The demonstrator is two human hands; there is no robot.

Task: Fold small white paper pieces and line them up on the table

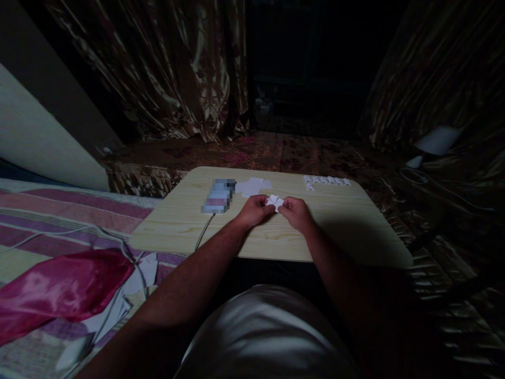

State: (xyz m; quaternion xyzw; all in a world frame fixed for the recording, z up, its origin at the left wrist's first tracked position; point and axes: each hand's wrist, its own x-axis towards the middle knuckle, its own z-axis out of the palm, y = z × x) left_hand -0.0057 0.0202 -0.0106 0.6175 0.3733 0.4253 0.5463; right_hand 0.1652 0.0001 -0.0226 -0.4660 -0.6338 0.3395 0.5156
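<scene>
Between my two hands is a small folded piece of white paper point(275, 201), creased into a pointed shape, just above the wooden table point(221, 239). My left hand point(255, 210) pinches its left side with thumb and fingers. On the right side, my right hand point(295, 211) grips the same paper in a pinch. Beyond my left hand lie flat white paper sheets point(251, 186), overlapping one another. Several small folded paper pieces point(328, 180) sit in a row near the far right edge, with one more piece point(310, 187) in front of them.
A phone-like device with a blurred-out screen point(218, 197) lies left on the table, its cable point(204, 231) running over the near edge. A shiny red cushion point(71, 284) and loose papers point(144, 273) rest on the striped bed. A white lamp point(438, 140) stands at the right.
</scene>
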